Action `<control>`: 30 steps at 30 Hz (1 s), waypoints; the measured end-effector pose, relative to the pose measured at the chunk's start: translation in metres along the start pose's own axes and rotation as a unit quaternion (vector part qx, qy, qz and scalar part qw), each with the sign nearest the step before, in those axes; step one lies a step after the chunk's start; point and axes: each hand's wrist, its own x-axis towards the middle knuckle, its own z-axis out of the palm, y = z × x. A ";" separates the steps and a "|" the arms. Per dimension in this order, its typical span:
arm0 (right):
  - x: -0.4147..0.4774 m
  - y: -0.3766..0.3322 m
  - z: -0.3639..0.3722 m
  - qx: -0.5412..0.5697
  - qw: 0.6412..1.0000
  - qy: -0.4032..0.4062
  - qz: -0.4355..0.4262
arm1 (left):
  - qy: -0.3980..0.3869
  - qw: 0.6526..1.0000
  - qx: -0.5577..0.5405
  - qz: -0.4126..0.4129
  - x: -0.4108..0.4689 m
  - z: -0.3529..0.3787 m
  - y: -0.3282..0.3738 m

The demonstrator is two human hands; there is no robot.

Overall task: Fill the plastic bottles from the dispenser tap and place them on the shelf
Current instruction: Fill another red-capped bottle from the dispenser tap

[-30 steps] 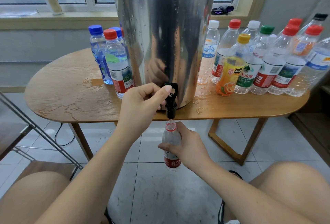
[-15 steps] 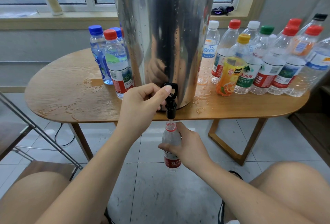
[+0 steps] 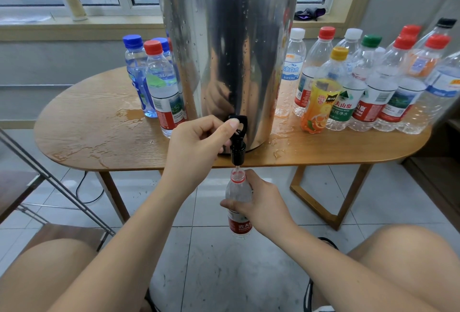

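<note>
- In the head view, the left hand [image 3: 196,147] is gripping the black tap [image 3: 238,147] at the bottom of the steel dispenser [image 3: 229,50]. Its fingers are curling in and the thumb is pressing on top of the tap lever.
- The right hand [image 3: 265,203] is closing around an uncapped plastic bottle [image 3: 239,196] with a red label, gripping it at the middle.
- This bottle is being held upright in the air, lower than the table [image 3: 99,132] edge, with its mouth directly under the spout of the tap.
- A thin clear stream seems to be running from the spout into the bottle mouth; how full the bottle is, I cannot tell.
- The dispenser is standing on the wooden table near the front edge, and the tap is hanging over this edge.
- Just left of the dispenser, a few capped bottles [image 3: 159,82] with blue and red caps are standing close together.
- On the right side, many capped bottles [image 3: 373,92] are standing in a tight group, with an orange juice bottle [image 3: 319,105] in front.
- Spilled water [image 3: 129,115] is lying on the table top.
</note>
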 end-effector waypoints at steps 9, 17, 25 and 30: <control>-0.001 0.001 0.001 0.004 1.000 -0.001 -0.002 | -0.002 1.000 0.007 0.000 0.000 -0.001 -0.001; -0.001 0.001 0.000 0.002 1.000 0.001 -0.008 | 0.000 1.000 0.002 0.001 0.001 0.000 -0.001; -0.002 0.003 -0.001 0.006 1.000 0.007 -0.013 | -0.001 1.000 0.002 -0.003 0.000 -0.001 0.000; -0.002 0.002 0.000 0.007 1.000 0.004 -0.014 | -0.005 1.000 0.003 -0.003 0.000 -0.001 0.001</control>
